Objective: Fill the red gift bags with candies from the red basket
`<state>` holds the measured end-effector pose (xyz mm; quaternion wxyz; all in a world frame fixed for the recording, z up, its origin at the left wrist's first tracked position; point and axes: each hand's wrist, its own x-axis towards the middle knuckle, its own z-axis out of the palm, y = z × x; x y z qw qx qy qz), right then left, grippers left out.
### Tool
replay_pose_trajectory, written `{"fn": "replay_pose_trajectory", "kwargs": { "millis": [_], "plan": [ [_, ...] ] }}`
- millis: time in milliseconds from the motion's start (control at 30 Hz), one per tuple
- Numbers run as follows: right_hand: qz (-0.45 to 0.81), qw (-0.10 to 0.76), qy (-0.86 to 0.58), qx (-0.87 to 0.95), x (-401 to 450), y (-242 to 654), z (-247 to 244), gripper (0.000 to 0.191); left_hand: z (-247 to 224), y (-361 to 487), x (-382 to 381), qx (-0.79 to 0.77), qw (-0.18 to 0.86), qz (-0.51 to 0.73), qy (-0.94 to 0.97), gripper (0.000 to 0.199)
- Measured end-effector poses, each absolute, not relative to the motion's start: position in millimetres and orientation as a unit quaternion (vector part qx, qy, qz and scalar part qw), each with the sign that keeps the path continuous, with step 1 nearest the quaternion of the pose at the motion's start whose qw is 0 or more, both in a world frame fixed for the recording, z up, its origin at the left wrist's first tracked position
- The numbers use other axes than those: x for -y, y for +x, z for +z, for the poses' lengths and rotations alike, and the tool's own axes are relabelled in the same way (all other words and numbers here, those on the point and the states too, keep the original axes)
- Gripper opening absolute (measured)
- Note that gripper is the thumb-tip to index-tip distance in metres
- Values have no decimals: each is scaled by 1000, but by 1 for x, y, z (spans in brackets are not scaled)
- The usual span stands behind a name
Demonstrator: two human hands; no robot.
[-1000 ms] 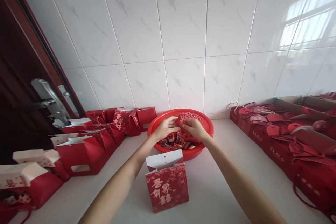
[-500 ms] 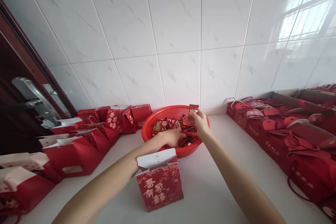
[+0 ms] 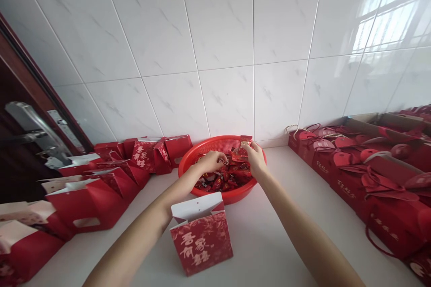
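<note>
A red plastic basket (image 3: pixel 188 178) holds many small red-wrapped packets (image 3: pixel 224 181). Over its left part is my left hand (image 3: pixel 213 161), fingers curled together among the wrappers; whatever they grip, if anything, is too small to make out. My right hand (image 3: pixel 256 158), at the basket's right rim, pinches a small red packet (image 3: pixel 246 139) upright between thumb and fingers. In front of the basket an open-topped red paper gift box (image 3: pixel 202 242) with pale lettering and a white lining stands on the white tabletop (image 3: pixel 262 242).
Several open red gift boxes (image 3: pixel 90 206) stand in rows at the left, beside a dark door with a metal handle (image 3: pixel 30 121). Many red boxes with cords (image 3: pixel 343 179) fill the right side. A white tiled wall (image 3: pixel 225 98) rises behind the basket.
My left hand has lifted from deep among the packets and moved up toward the back left of the basket. My right hand still pinches its packet. The view has shifted slightly.
</note>
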<state>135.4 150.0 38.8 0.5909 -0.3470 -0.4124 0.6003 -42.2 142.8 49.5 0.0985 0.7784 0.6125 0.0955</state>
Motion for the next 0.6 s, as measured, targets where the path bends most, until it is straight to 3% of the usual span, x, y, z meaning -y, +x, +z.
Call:
{"fn": "replay_pose_trajectory", "kwargs": {
  "millis": [167,600],
  "plan": [
    [602,576,-350,429,-147,136,41,13,40,-53,-151,-572,218,259,748,28],
    [605,533,-346,479,-140,137,45,17,36,-53,-155,-482,227,465,708,33]
  ]
}}
